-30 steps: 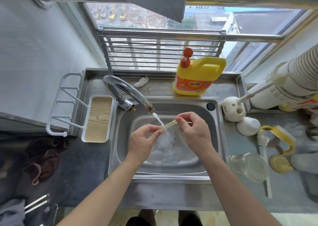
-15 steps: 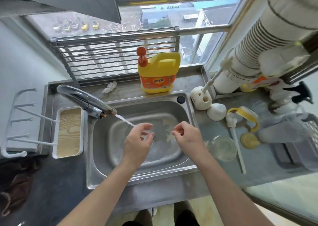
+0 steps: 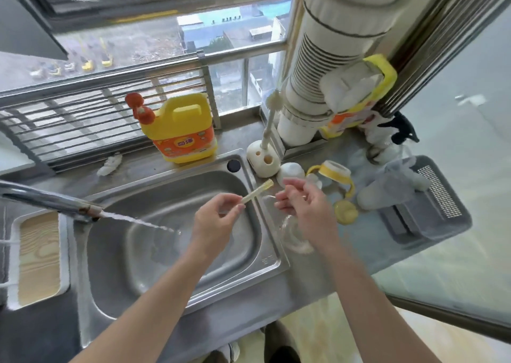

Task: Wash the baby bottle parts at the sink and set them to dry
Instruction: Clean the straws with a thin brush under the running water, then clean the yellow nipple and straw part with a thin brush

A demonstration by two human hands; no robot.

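Observation:
My left hand (image 3: 215,219) pinches the lower end of a pale yellow straw piece (image 3: 257,192) above the right rim of the steel sink (image 3: 271,263). The straw slants up to the right. My right hand (image 3: 307,207) hovers just right of the straw tip, over the counter, fingers loosely curled with nothing visible in them. A clear bottle (image 3: 294,238) lies on the counter under that hand. Beyond it are a yellow handled collar (image 3: 338,176), a round yellow part (image 3: 345,212) and a white dome cap (image 3: 290,170).
The faucet (image 3: 49,199) runs water (image 3: 138,221) into the basin. A yellow detergent jug (image 3: 185,130) stands behind the sink, beside a white brush holder (image 3: 262,159) with a brush (image 3: 272,105). A grey basket (image 3: 431,205) sits far right, a wood-lined tray (image 3: 38,257) at left.
Both hands moved right, out of the water stream, to the sink's right edge. The straw piece is now held by my left hand alone. The view swung right.

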